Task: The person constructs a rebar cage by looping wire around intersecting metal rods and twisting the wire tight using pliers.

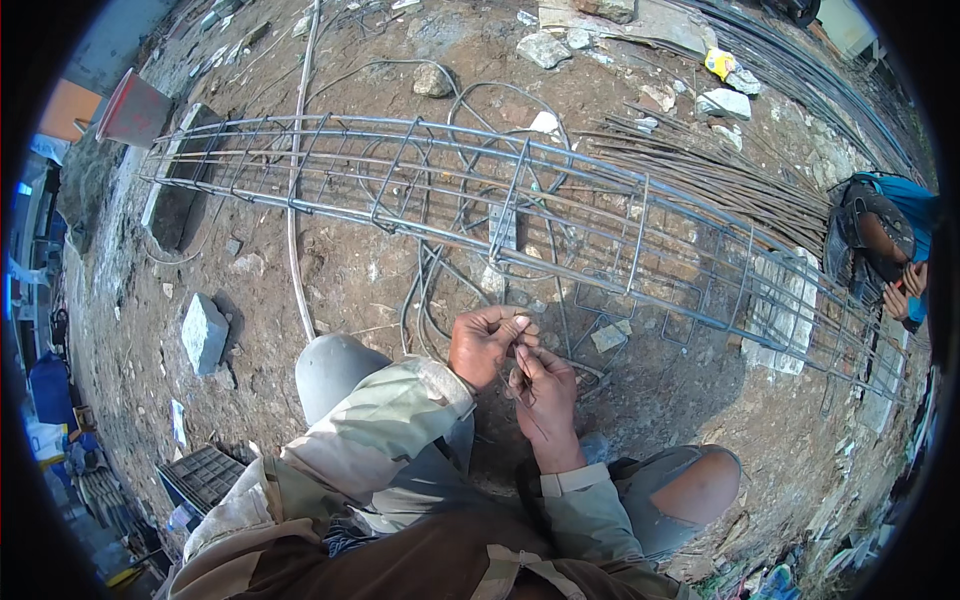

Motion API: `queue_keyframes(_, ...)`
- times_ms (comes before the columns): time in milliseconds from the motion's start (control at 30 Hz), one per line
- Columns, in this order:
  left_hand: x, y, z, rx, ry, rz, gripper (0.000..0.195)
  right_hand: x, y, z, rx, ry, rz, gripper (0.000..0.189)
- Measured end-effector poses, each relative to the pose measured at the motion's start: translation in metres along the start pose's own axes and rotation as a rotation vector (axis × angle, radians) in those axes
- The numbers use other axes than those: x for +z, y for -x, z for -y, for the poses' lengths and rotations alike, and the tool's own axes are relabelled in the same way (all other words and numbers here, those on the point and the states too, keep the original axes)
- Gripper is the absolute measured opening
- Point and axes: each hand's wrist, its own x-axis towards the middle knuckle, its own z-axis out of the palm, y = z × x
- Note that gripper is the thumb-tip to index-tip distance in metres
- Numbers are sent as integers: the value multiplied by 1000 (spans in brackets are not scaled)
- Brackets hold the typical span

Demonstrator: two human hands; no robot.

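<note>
A long rebar cage [450, 236] of steel bars and rectangular stirrups lies across the view, just beyond my hands. My left hand [486, 346] and my right hand [546, 390] meet in front of me, between my knees and the cage. Thin wire [523, 401] shows at the fingers of my right hand, and its loose ends trail over the palm. My left thumb and fingertips are pinched together beside it; whatever lies between them is too small to make out. Loose rectangular stirrups [679, 319] are on the dirt under the cage.
Concrete blocks [784, 307] and a slab [169, 217] sit beneath the cage. A cable [427, 289] coils on the ground; a pale hose [292, 247] runs beneath the cage. Loose rebar [720, 165] lies beyond. A bucket [135, 111] stands at left, and another person [881, 232] crouches at right.
</note>
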Motion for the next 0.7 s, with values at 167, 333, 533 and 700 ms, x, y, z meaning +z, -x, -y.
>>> queue_keyframes(167,-53,-13,15,-93,170,-265,15,8,-4,-10,86,223,43,17)
queue_keyframes(333,-69,-64,-2,-410,205,-612,12,-1,-9,2,-1,303,45,23)
queue_keyframes(533,-52,-86,-31,-303,19,-493,10,8,-4,25,-150,364,42,20)
queue_keyframes(700,-54,-97,-33,-195,77,-164,9,18,-13,42,-228,546,58,18)
